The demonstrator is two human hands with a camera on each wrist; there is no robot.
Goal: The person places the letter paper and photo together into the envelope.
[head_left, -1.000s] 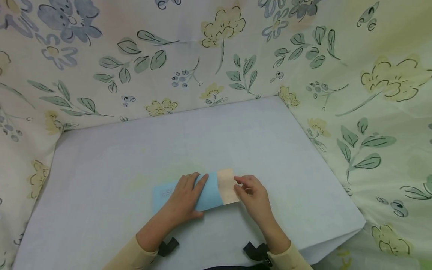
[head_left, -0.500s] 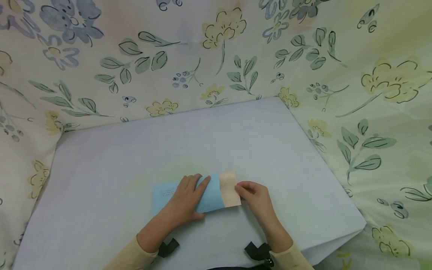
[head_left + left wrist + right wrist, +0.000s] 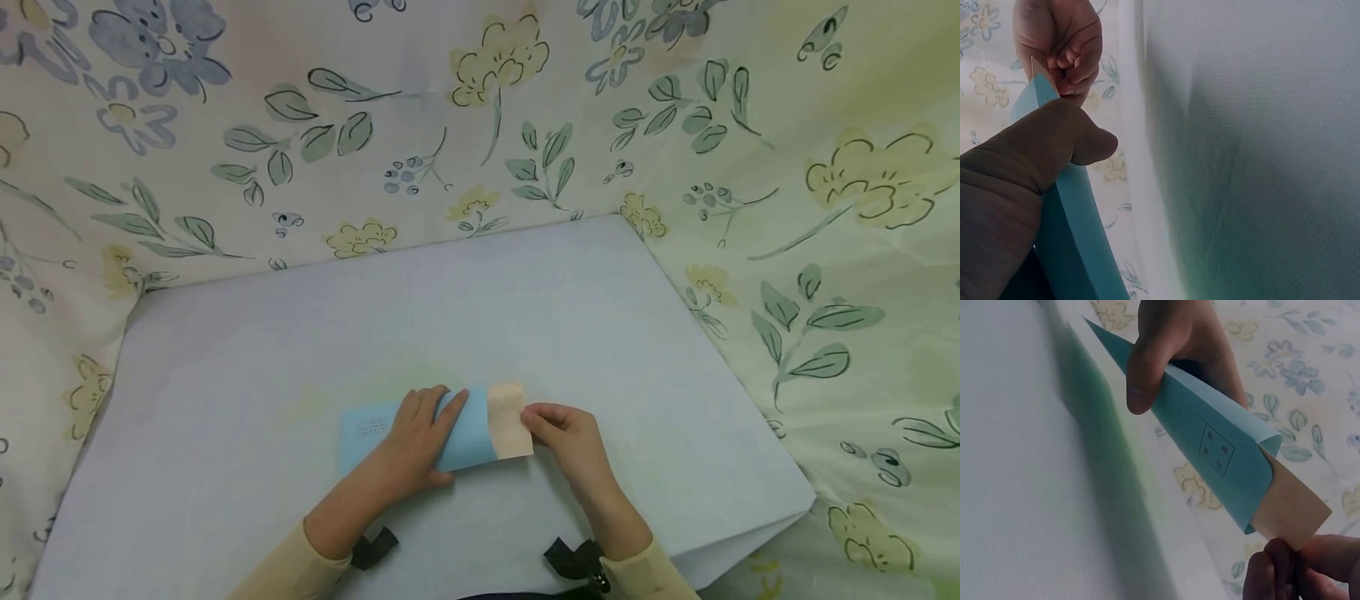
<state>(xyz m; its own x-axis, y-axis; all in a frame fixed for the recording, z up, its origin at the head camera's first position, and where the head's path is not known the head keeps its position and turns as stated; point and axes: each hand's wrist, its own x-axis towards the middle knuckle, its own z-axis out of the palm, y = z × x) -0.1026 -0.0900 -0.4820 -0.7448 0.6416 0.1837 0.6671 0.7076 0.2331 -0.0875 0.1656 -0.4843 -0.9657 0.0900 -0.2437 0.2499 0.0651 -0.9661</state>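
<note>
A light blue envelope with small printed characters is held above the white table, a beige paper sticking out of its right-hand end. My left hand grips the envelope across its middle, thumb at the near edge and fingers at the far edge. In the right wrist view the envelope mouth gapes around the beige paper. My right hand pinches the outer edge of that paper between thumb and index finger. How far the paper reaches inside the envelope is hidden.
A white cloth-covered table spreads under both hands. Floral curtains hang behind it and along its left and right sides. Black straps sit at both wrists.
My right thumb and index finger, apart at the paper's edge a second ago, have come together on it. The envelope's right end has shifted slightly; my left hand keeps its hold.
</note>
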